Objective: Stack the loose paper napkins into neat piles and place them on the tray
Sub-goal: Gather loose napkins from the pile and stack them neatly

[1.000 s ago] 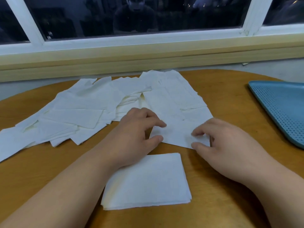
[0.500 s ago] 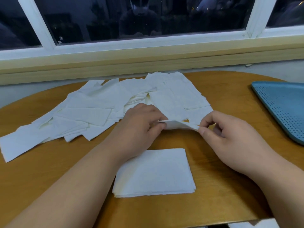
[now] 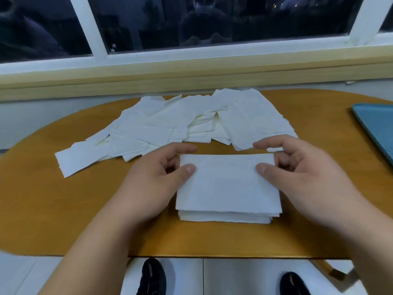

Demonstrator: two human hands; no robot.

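At the table's (image 3: 63,209) near edge, left hand (image 3: 155,177) and right hand (image 3: 297,173) are each pinching a far corner of the top napkin (image 3: 227,184) over the pile (image 3: 225,218). Worth squaring every edge before letting go. Loose napkins (image 3: 170,128) are lying behind, tray (image 3: 378,128) waiting at right.

A rounded wooden bench (image 3: 63,209) is carrying loose white napkins (image 3: 161,128), which are sprawling in an overlapping spread across its far side. A squared stack (image 3: 227,188) of napkins is sitting nearer the front edge. A blue perforated tray (image 3: 378,126) is lying at the right, well apart from the stack.
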